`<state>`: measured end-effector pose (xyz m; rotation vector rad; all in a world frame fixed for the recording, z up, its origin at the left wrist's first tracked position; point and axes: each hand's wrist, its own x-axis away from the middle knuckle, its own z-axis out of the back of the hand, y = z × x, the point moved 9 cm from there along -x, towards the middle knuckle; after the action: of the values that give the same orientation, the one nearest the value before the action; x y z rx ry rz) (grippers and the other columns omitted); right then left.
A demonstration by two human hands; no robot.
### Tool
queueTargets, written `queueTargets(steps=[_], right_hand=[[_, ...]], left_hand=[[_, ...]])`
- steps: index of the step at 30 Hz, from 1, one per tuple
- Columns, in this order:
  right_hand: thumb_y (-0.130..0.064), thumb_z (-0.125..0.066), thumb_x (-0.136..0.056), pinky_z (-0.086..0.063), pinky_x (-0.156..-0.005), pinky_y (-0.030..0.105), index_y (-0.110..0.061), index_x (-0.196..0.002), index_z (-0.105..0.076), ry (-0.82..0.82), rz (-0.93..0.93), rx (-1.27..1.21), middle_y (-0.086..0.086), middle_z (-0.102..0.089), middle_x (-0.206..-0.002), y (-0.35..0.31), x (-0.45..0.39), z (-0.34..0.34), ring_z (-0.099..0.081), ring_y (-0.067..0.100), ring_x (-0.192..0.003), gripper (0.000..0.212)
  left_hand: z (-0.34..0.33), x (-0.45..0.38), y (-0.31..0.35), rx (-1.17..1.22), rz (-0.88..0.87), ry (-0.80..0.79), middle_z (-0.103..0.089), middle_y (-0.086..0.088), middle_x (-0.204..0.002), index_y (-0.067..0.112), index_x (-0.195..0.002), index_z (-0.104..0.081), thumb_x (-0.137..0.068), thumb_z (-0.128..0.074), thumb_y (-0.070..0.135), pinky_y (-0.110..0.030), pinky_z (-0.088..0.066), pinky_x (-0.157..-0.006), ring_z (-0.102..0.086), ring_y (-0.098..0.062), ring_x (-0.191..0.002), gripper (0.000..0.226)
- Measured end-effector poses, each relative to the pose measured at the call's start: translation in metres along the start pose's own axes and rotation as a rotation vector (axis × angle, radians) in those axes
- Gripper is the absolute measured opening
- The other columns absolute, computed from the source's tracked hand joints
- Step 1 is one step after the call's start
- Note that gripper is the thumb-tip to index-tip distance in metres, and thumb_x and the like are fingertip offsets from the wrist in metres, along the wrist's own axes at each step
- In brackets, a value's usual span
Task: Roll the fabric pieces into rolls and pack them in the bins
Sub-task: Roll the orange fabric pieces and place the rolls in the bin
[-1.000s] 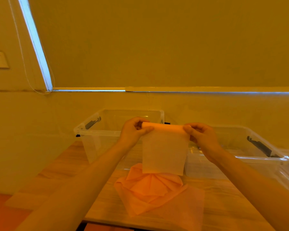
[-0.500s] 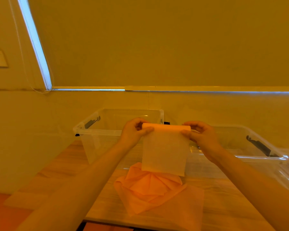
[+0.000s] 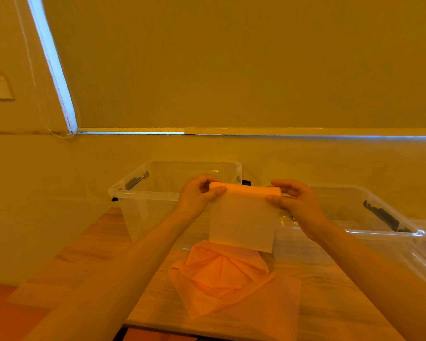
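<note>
Both hands hold one fabric piece point(image 3: 242, 217) in the air above the table point(image 3: 330, 303): the left hand point(image 3: 197, 196) pinches the rolled top's left end, the right hand point(image 3: 296, 205) curls around its right end, and the unrolled part hangs down. Behind that piece stand the left bin point(image 3: 143, 193) and the right bin point(image 3: 354, 232), both clear. Below it on the table lies a crumpled orange fabric pile point(image 3: 221, 276).

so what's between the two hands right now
In the head view, the partly rolled fabric piece spans the gap: the left hand and right hand each pinch one end of its roll, the loose tail hanging down.
</note>
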<state>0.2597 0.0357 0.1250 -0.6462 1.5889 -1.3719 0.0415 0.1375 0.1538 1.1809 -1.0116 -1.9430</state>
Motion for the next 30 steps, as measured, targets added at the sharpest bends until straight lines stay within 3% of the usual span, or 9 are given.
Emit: queueTargets(steps=[7,14,20,25,30], right_hand=[[-0.017,-0.067,-0.084,-0.055,-0.072,0.03,-0.009,-0.105,-0.066,0.01,0.006,0.036,0.01,-0.068,-0.102,0.0014,-0.0003,0.0008,-0.065,0.023,-0.093,0.022],[-0.007,-0.075,-0.076,-0.055,-0.083,0.039,-0.013,-0.109,-0.065,-0.025,0.022,0.069,0.006,-0.064,-0.113,0.0028,-0.0014,-0.0002,-0.062,0.022,-0.102,0.035],[-0.019,-0.066,-0.085,-0.055,-0.074,0.031,-0.018,-0.1,-0.066,0.009,0.018,0.043,0.005,-0.068,-0.1,0.0019,-0.0002,-0.0001,-0.064,0.021,-0.094,0.015],[-0.012,-0.071,-0.08,-0.055,-0.08,0.035,-0.017,-0.101,-0.066,-0.015,0.006,0.008,0.003,-0.066,-0.103,0.0009,0.0007,-0.0018,-0.064,0.019,-0.095,0.023],[-0.011,-0.073,-0.077,-0.055,-0.076,0.036,-0.015,-0.098,-0.068,-0.025,0.004,0.01,0.009,-0.068,-0.101,0.0021,-0.0006,-0.0016,-0.064,0.023,-0.093,0.022]], left_hand=[[0.0015,0.0009,-0.0008,0.005,0.005,0.003,-0.062,0.002,-0.103,0.016,-0.1,-0.067,-0.081,-0.072,0.016,-0.02,-0.051,-0.071,-0.059,-0.014,-0.094,0.02],[0.0005,-0.0002,-0.0001,0.024,0.018,0.007,-0.064,-0.001,-0.099,0.015,-0.097,-0.065,-0.085,-0.067,0.016,-0.018,-0.051,-0.065,-0.061,-0.017,-0.092,0.012],[0.0001,0.0013,-0.0009,-0.006,0.008,-0.004,-0.06,0.002,-0.105,0.015,-0.106,-0.064,-0.079,-0.073,0.013,-0.017,-0.052,-0.067,-0.058,-0.011,-0.094,0.029],[-0.0021,0.0009,-0.0035,0.026,0.025,-0.023,-0.062,0.005,-0.091,0.014,-0.098,-0.064,-0.083,-0.069,0.013,-0.014,-0.05,-0.057,-0.06,-0.009,-0.083,0.016],[-0.001,0.0015,-0.0017,0.008,0.012,-0.007,-0.064,0.003,-0.09,0.012,-0.094,-0.066,-0.084,-0.068,0.017,-0.017,-0.051,-0.063,-0.061,-0.012,-0.084,0.011]])
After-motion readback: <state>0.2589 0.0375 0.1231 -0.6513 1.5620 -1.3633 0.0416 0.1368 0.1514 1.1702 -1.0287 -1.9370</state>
